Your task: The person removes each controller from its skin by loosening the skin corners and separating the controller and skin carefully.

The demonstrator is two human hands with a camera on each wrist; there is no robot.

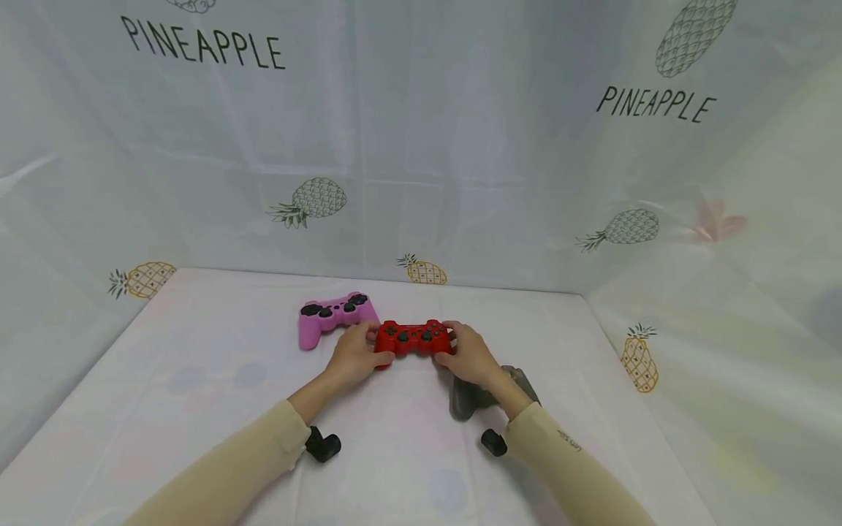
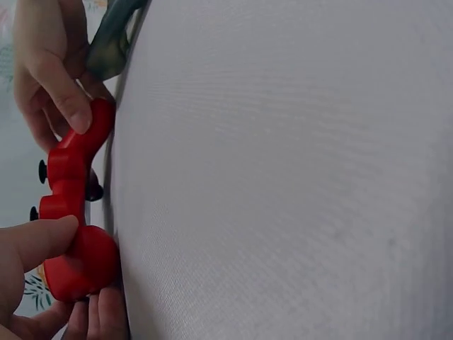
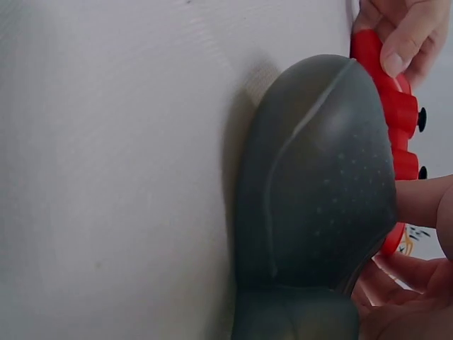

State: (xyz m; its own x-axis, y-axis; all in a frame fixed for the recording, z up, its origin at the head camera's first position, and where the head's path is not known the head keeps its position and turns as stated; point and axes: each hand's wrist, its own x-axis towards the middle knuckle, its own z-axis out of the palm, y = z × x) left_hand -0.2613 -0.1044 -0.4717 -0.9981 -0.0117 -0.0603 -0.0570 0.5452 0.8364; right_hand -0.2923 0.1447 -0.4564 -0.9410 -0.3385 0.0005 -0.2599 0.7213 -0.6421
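Observation:
Both hands hold a red game controller point(image 1: 413, 337) by its two ends, its sticks and buttons facing up. My left hand point(image 1: 355, 354) grips the left handle, with the thumb on the near side and fingers curled beneath, as the left wrist view shows. At the other handle, my right hand point(image 1: 470, 354) pinches with thumb and fingers. A dark grey controller point(image 1: 463, 400) lies under the right wrist, partly hidden by it; its rounded handle point(image 3: 318, 177) fills much of the right wrist view. Behind the left hand lies a pink controller point(image 1: 335, 310).
A white cloth covers the table point(image 1: 217, 365), and a pineapple-print curtain point(image 1: 434, 146) hangs behind and along the sides. Small black devices point(image 1: 322, 445) stick out at both sleeve cuffs.

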